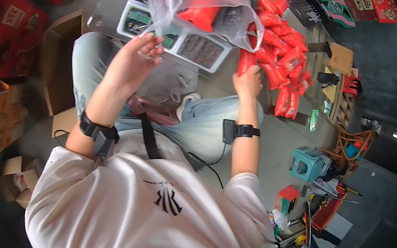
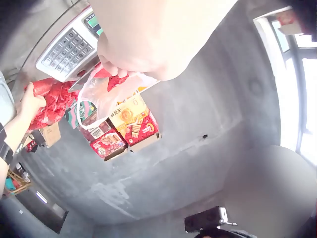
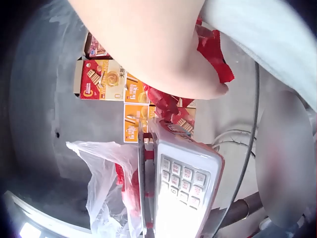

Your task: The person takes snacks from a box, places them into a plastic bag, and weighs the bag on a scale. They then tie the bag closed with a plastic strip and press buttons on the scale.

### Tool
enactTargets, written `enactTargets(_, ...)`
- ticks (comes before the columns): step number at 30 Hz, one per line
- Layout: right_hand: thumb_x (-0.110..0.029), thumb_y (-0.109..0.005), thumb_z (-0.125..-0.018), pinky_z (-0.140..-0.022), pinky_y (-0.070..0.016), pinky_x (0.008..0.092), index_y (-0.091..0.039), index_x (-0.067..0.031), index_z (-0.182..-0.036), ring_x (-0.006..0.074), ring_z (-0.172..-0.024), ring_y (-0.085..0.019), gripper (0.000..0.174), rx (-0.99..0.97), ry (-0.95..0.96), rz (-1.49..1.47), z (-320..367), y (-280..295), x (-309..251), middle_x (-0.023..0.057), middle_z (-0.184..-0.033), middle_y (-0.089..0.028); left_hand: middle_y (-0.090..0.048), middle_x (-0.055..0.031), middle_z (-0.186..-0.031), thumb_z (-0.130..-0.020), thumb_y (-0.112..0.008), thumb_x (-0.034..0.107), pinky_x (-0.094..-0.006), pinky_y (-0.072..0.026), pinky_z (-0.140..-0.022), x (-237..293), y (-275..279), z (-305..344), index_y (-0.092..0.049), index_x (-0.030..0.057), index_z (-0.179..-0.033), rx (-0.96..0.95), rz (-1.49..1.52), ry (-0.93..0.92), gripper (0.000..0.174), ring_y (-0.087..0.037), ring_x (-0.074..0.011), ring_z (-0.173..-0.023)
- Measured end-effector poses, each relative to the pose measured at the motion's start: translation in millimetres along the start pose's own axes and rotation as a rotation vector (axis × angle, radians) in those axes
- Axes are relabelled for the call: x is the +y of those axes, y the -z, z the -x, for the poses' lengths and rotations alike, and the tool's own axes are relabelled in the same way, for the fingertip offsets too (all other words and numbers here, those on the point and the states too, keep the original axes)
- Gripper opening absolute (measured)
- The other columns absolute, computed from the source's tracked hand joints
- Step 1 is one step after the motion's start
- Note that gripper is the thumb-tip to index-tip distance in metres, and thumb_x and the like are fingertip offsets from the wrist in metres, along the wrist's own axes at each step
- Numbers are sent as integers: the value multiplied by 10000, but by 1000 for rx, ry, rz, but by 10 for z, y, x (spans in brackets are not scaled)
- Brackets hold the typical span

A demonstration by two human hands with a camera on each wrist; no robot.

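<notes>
In the head view, a clear plastic bag (image 1: 247, 21) with red packets in it lies on the white scale (image 1: 201, 51). My left hand (image 1: 133, 60) pinches the bag's near-left edge with curled fingers. From the left wrist side, that hand (image 2: 143, 44) shows above the bag (image 2: 94, 96), its fingertips partly hidden. At the near edge of a pile of red packets (image 1: 290, 58), my right hand (image 1: 248, 82) grips one red packet (image 1: 246, 62). The right wrist view has that hand (image 3: 163, 54) large, with red wrapping (image 3: 215, 57) beyond its fingers and the scale (image 3: 185, 176) below.
An open cardboard box (image 1: 59, 62) stands left of my knee, with red cartons (image 1: 11, 37) farther left. More boxes (image 1: 334, 5) are beyond the packet pile. A teal stool (image 1: 305, 163) and tools (image 1: 316, 213) are on the right. Thin plastic bags (image 1: 166, 81) lie between my legs.
</notes>
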State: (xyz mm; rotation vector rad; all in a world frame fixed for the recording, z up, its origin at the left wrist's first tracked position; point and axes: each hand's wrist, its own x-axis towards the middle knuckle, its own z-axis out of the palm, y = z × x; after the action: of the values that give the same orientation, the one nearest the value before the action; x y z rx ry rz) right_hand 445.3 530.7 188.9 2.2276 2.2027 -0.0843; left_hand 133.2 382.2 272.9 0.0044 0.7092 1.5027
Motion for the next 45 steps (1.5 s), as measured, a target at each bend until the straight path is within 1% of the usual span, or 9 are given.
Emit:
enactTargets(8, -323, -668, -733, -861, -421, 488, -397, -44, -1121, 387, -962, -594, 550, -166, -4, -317, 936, 525, -204, 225, -1090, -586, -604, -7, -947, -915, -580, 186, -246, -400, -687, 81, 33, 20, -561, 99, -997, 87, -135, -164, 121, -546, -96, -815)
enactTargets(16, -134, -542, -898, -840, -433, 284, -312, -49, -1242, 152, -939, -533, 423, -622, 197, -1309, 1103, 1115, -462, 139, -1079, -549, -579, -15, -917, -930, -552, 179, -250, -403, -686, 71, 109, -7, -552, 75, -1005, -18, -193, -193, 129, -531, -100, -804)
enactTargets(23, -190, -585, -892, -715, -463, 280, -324, -56, -1273, 147, -894, -561, 480, -410, 240, -1188, 588, 1008, -1042, 122, -1077, -571, -601, -40, -885, -929, -563, 154, -258, -407, -693, -9, 54, 124, -573, 58, -973, -63, -378, -319, 106, -536, -116, -731)
enactTargets(25, -268, -558, -879, -724, -539, 448, -451, -111, -1257, 322, -1029, -563, 423, -412, 74, -1308, 476, 1090, -1209, 186, -1258, -479, -592, -40, -883, -932, -549, 128, -263, -416, -703, -14, 81, 137, -574, 46, -1012, -163, -456, -345, 117, -535, -116, -749)
enactTargets(28, -285, -491, -913, -557, -550, 383, -300, -80, -1351, 246, -914, -594, 520, -479, 157, -1301, 307, 1228, -1500, 150, -1179, -507, -580, -37, -887, -934, -537, 112, -269, -423, -727, -51, -16, 193, -569, 25, -1071, -268, -487, -417, 165, -528, -113, -765)
enactTargets(36, -178, -558, -894, -703, -547, 326, -513, -34, -1212, 224, -937, -601, 352, -350, 359, -1906, -34, 1215, -1905, 133, -1118, -568, -599, -4, -1042, -844, -658, 225, -373, -440, -836, 10, -148, 116, -420, 144, -1385, -254, -469, -388, 597, -572, -187, -1014)
enactTargets(37, -142, -574, -883, -637, -539, 286, -578, -31, -1090, 187, -815, -624, 235, -335, 319, -1754, 80, 1359, -1849, 104, -979, -622, -576, -19, -1011, -911, -552, 155, -253, -470, -704, 35, -117, 14, -422, 119, -1342, -333, -487, -509, 452, -611, -185, -993)
enactTargets(42, -246, -616, -866, -625, -500, 305, -469, -85, -1248, 199, -909, -604, 440, -605, -48, -1850, -163, 960, -1564, 86, -1123, -594, -559, -90, -1033, -899, -503, 109, -296, -420, -763, 437, -402, -112, -369, 7, -1398, -480, -298, -684, 527, -521, -150, -877)
enactTargets(45, -220, -565, -900, -819, -499, 380, -485, -90, -1244, 221, -1053, -566, 376, -513, 40, -2052, -147, 1128, -1588, 93, -1188, -563, -568, -98, -1058, -892, -515, 125, -292, -423, -791, 514, -518, -43, -420, -14, -1362, -540, -586, -575, 499, -532, -155, -905)
